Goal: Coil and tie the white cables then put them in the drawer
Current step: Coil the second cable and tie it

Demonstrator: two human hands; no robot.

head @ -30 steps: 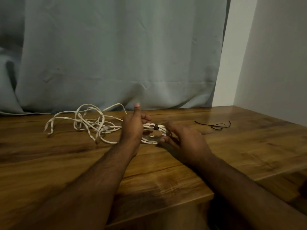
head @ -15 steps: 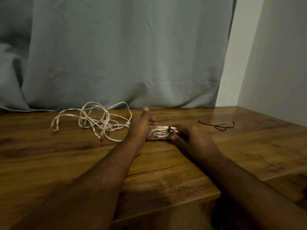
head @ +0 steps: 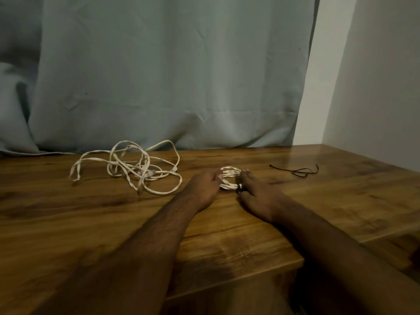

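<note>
Gripping a small coiled white cable (head: 230, 178) from both ends on the desk (head: 250, 235): left hand (head: 204, 187) and right hand (head: 256, 194) curling round it. Looking light, limp, springy; better holding at the dark tie (head: 239, 189). Loose white cable (head: 134, 171) lying tangled, just left.

Only 1 view exists, worn on the head, looking forward and down along both forearms. The wooden counter (head: 295, 201) fills the lower half of the frame at close range, its near edge at lower right; a curtain (head: 170, 76) closes the upper half.
</note>
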